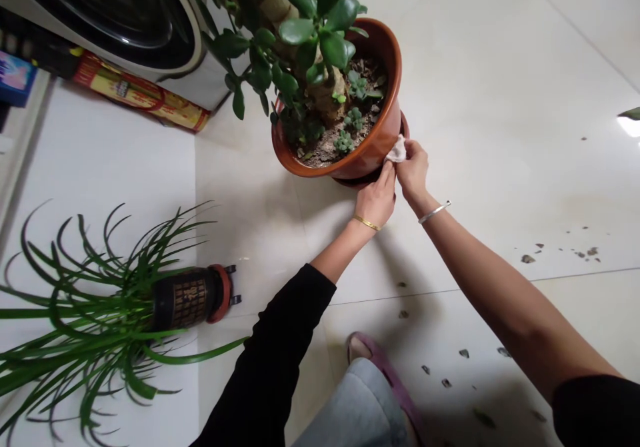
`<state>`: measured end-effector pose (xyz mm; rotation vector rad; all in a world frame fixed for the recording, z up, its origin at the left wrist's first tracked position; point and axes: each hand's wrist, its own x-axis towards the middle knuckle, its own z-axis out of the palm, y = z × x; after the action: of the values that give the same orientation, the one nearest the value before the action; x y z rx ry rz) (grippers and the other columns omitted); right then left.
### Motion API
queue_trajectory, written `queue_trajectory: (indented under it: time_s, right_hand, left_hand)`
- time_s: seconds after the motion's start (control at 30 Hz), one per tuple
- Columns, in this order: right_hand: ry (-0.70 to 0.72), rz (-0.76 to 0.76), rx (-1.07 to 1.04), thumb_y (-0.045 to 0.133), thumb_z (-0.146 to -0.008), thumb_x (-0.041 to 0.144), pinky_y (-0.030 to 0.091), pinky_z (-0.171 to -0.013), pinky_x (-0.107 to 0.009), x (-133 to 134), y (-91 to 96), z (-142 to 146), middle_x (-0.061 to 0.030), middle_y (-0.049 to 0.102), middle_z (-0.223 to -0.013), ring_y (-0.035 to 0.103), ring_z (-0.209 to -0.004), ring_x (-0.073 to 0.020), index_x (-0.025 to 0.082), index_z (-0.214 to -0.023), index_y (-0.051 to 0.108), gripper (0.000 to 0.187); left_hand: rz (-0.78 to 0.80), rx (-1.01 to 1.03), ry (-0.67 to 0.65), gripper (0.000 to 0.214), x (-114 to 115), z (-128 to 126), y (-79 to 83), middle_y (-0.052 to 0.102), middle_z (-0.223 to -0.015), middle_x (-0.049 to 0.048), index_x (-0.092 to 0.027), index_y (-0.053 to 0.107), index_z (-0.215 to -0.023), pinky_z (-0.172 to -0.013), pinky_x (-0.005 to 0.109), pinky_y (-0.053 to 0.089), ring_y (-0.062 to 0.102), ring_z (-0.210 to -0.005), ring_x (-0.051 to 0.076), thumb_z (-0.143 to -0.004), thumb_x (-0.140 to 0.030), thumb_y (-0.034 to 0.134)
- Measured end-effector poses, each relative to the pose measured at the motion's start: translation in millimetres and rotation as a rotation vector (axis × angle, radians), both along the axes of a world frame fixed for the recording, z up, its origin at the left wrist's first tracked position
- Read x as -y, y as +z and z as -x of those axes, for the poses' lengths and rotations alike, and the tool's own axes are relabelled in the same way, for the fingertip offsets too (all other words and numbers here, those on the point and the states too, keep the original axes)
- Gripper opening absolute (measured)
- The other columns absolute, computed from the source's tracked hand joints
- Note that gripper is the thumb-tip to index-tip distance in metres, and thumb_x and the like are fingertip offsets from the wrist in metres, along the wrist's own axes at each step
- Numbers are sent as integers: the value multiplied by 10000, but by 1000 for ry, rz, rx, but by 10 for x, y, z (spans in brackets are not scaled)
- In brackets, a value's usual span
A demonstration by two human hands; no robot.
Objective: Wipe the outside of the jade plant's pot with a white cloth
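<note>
A glazed terracotta-brown pot (350, 160) holds a thick-stemmed jade plant (315, 40) and small succulents in dark soil, and it sits on a matching saucer (404, 126). A small white cloth (397, 150) is pressed against the pot's outer wall. My right hand (413, 170), with a silver bangle at the wrist, pinches the cloth from the right. My left hand (375, 197), wearing a gold bracelet, reaches in from a black sleeve, its fingertips gripping the cloth's lower edge against the pot.
A front-loading washing machine (110, 14) stands at the upper left, with a red-and-yellow package (140, 94) and a blue box (17, 77) near it. A long-leaved green plant (85, 320) in a dark pot (187, 297) stands to the left. Dark leaf bits (527, 258) lie on the tiles.
</note>
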<state>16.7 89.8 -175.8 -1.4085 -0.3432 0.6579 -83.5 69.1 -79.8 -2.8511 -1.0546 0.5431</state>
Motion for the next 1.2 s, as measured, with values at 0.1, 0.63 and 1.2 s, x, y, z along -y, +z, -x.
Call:
queue_trajectory:
  time_s: [0.1, 0.63, 1.2]
  right_hand:
    - [2, -9, -67, 609, -816, 221, 548, -1012, -443, 128, 37, 202, -94, 787, -1053, 718, -985, -231, 177, -1032, 706, 241]
    - [27, -291, -71, 640, -967, 399, 596, -972, -403, 704, 924, 662, -58, 672, -1169, 686, -1043, -194, 272, -1123, 619, 202]
    - [172, -321, 744, 430, -1099, 321, 587, -1014, -467, 377, 1019, 623, -74, 634, -1279, 635, -1172, -249, 385, -1343, 666, 346]
  left_hand:
    - [29, -53, 18, 644, 100, 190, 16, 291, -1751, 141, -107, 330, -1668, -931, 375, 656, 761, -1112, 268, -1029, -159, 389]
    - [-279, 523, -200, 429, 122, 893, 75, 659, -1438, 224, -112, 580, -1437, -1174, 451, 504, 646, -1351, 299, -1069, -276, 434]
    - [-452, 708, -125, 292, -400, 941, 815, 801, -1017, 60, -234, 766, -1114, -907, 339, 504, 708, -964, 189, -1090, -375, 512]
